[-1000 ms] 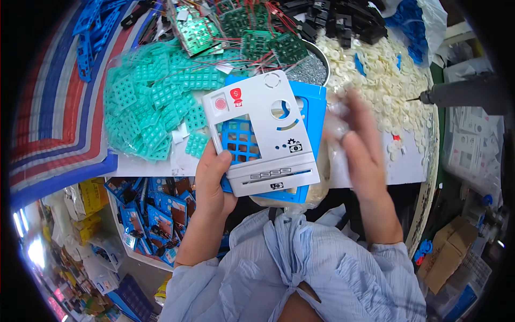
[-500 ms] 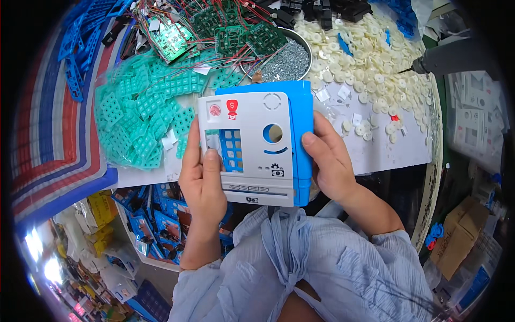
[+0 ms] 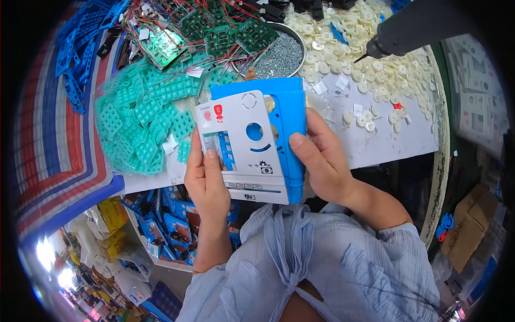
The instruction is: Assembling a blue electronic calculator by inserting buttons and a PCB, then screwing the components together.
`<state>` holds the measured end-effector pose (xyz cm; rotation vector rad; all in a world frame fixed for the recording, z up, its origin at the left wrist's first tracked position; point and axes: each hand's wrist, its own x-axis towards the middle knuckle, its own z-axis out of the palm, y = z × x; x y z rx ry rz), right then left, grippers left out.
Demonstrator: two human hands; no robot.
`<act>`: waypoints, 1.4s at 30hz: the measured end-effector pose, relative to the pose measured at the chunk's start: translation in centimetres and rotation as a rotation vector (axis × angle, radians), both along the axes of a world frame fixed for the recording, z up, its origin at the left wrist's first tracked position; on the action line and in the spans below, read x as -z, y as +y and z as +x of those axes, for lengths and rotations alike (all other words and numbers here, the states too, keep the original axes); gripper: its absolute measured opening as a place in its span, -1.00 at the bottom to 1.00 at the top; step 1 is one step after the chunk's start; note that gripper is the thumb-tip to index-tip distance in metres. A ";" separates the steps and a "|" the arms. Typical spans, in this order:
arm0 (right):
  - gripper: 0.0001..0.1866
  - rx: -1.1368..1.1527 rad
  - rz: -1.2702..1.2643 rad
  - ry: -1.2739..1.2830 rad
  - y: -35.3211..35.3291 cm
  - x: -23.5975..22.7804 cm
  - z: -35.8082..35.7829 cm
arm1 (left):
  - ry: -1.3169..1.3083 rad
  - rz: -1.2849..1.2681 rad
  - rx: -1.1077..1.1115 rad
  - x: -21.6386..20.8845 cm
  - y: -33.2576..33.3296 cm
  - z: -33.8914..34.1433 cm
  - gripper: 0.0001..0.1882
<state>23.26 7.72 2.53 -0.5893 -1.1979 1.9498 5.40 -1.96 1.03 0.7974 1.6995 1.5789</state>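
Occlusion is bothering me at the table's (image 3: 375, 147) near edge: the left hand (image 3: 209, 185) is pinching a white printed panel (image 3: 244, 155) by its left side, thumb in front, while the right hand (image 3: 330, 166), apart from it, is gripping a blue casing (image 3: 292, 118) by its right side. The panel is covering much of the casing; I cannot tell whether they are touching. Plastic is hiding most fingers. Circuit boards (image 3: 255, 36) are overlapping a round dish (image 3: 300, 40), and a dark power tool (image 3: 418, 29) is running off into the black border.
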 end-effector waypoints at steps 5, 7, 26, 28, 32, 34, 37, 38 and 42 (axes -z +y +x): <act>-0.53 -0.005 -0.007 -0.017 0.1 0.5 0.1 | -0.028 0.005 -0.005 0.4 -0.2 -0.2 -0.48; -0.54 -0.008 -0.009 -0.029 0.1 0.5 0.1 | -0.103 0.045 -0.013 0.4 -0.3 -0.1 -0.48; -0.50 -0.052 -0.018 -0.005 -0.1 0.3 -0.3 | 0.238 -0.006 -0.016 0.1 -0.3 0.4 -0.48; -0.46 -0.064 0.002 -0.011 -0.1 0.3 -0.4 | 0.264 0.006 -0.029 -0.1 0.0 0.6 -0.48; -0.36 -0.078 -0.101 -0.015 -0.1 0.0 -0.4 | 0.412 -0.006 -0.003 -0.1 -0.2 0.5 -0.47; -0.35 -0.068 -0.158 0.005 0.0 -0.1 -0.4 | 0.546 -0.028 0.011 0.1 -0.6 0.0 -0.47; -0.34 -0.069 -0.196 0.051 0.0 0.1 -0.4 | 0.741 -0.109 -0.012 -1.5 -0.6 -0.9 -0.51; -0.34 -0.081 -0.210 0.064 0.2 0.2 -0.6 | 0.578 -0.082 -0.003 -1.5 -0.3 -0.9 -0.55; -0.34 -0.161 -0.200 -0.015 1.1 0.5 -0.6 | -0.003 -0.022 0.141 -0.8 -0.7 -1.9 -0.70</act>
